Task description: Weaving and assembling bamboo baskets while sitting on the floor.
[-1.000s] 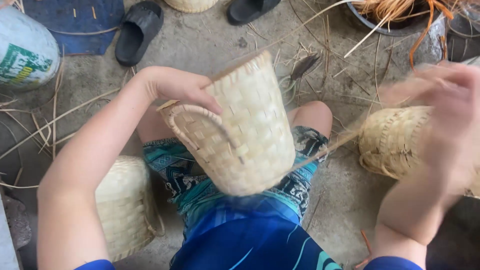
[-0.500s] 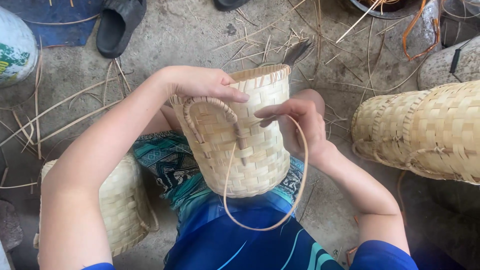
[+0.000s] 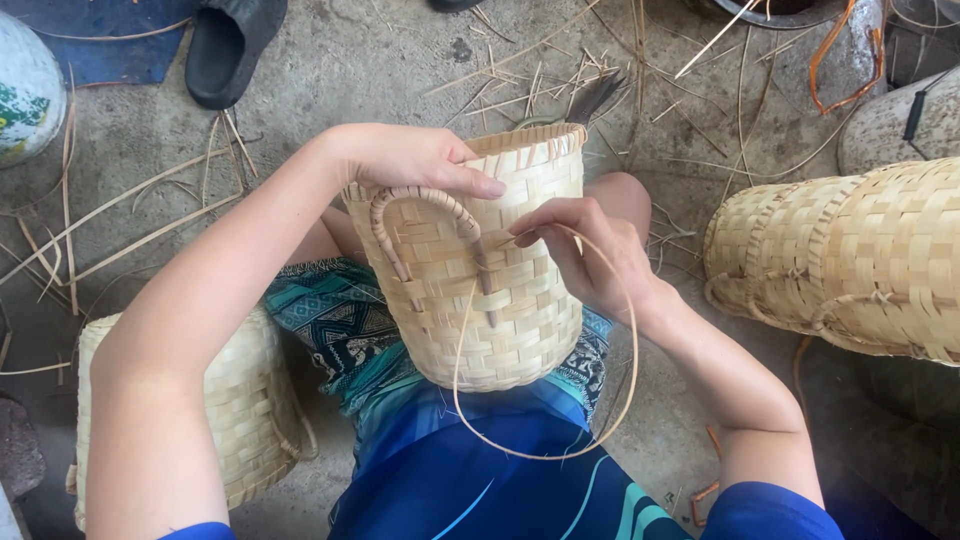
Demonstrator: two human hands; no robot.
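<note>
Far left: white round container (image 3: 25, 85) with green print, cut off by frame edge. Lower left: a finished woven basket (image 3: 245, 420) on the concrete floor (image 3: 370, 70), beside the person's leg. Black sandal (image 3: 225, 50) top left, on the edge of a blue mat (image 3: 110, 40). Loose bamboo strips (image 3: 110, 210) scattered over floor.

Centre: pale woven basket (image 3: 500, 300) lies on its side across the lap, rim pointing away, wrapped handle loop (image 3: 425, 205) on its upper side. Left hand (image 3: 410, 160) clamped over the basket near the rim, thumb touching handle top. Right hand (image 3: 590, 255) just right of the handle, fingertips pinched shut on a thin cane strip (image 3: 545, 450), which loops down over the blue patterned shorts (image 3: 450, 480) and back up.

Right: two more woven baskets (image 3: 850, 260) lying side by side on floor, apart from the hands. Grey stone (image 3: 895, 120) behind them.
</note>
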